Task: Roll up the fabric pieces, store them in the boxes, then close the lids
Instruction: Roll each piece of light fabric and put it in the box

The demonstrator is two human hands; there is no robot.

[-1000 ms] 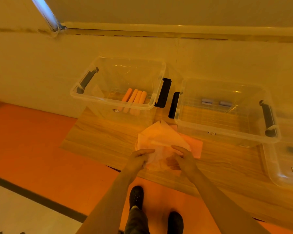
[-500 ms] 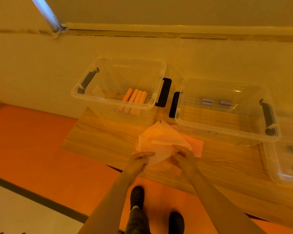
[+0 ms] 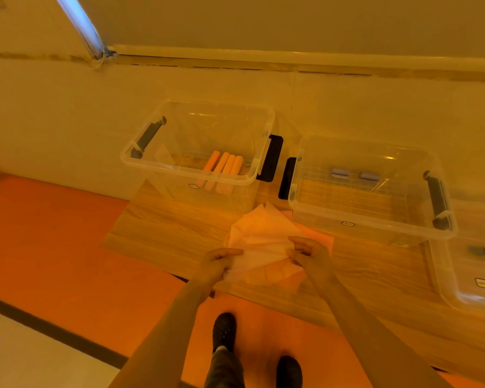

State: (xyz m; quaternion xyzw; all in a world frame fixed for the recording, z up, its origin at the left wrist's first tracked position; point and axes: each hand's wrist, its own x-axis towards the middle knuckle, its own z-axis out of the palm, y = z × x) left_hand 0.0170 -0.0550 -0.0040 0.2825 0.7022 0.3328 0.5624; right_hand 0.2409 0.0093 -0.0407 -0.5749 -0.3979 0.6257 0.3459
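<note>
The left hand [image 3: 217,261] and right hand [image 3: 305,252] are pinching 1 pale fabric piece [image 3: 259,249], its corner pointing away toward the boxes.

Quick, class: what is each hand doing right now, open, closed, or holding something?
Left hand: pinching the near left edge of the fabric.
Right hand: fingers curled, gripping the fabric's right edge.

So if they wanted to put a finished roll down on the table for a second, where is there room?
Bare wood lies left of the fabric pile, in front of the left box. It is crowded where both hands pinch the fabric, close under the right box.
</note>
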